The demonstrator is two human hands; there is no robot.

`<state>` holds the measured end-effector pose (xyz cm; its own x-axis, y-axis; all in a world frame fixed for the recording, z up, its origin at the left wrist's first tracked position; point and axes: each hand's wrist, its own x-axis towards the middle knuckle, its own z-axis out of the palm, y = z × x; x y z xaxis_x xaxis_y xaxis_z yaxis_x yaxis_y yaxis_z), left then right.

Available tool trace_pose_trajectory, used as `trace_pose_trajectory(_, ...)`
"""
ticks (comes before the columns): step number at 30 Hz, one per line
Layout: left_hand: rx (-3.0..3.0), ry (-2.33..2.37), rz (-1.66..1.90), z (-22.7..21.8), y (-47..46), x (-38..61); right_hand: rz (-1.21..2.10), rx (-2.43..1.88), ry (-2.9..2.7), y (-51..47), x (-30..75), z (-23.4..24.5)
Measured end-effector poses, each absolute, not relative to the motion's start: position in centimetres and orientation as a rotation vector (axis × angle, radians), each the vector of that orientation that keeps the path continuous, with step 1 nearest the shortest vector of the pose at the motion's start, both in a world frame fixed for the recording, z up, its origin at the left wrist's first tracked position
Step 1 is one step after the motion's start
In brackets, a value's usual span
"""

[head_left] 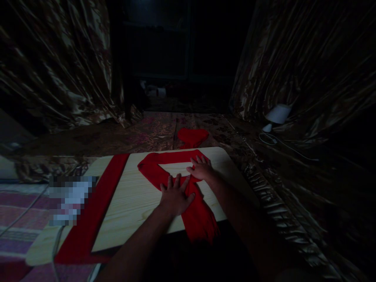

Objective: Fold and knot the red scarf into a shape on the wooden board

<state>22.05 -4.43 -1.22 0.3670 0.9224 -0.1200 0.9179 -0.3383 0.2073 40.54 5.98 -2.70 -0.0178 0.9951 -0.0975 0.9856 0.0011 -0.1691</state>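
A red scarf (152, 166) lies folded into a loop on a light wooden board (132, 199), and one end hangs over the near edge. My left hand (175, 196) rests flat on the scarf where its two parts cross, fingers spread. Just beyond it, my right hand (201, 168) presses flat on the scarf too, fingers stretched out. Neither hand grips anything. Another red strip (96, 207) runs along the board's left side and near edge.
A second red cloth (192, 137) lies on the patterned bedding beyond the board. A small white lamp (276, 115) with its cord stands at the right. Shiny dark curtains hang on both sides. A striped cover shows at the lower left.
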Motion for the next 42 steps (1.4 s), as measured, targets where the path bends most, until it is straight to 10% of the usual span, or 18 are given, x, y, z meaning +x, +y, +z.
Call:
trace_pose_trajectory(17, 2.253, 1.769, 0.691, -2.9, -2.4, 13.7, 0.254, -2.085, -1.469, 0.7, 43.8, -2.6)
trace_pose_trajectory(42, 2.338, 2.022, 0.277, -4.0, -3.3, 10.7, -0.196, -2.179, -1.864, -5.8, 41.6, -2.5)
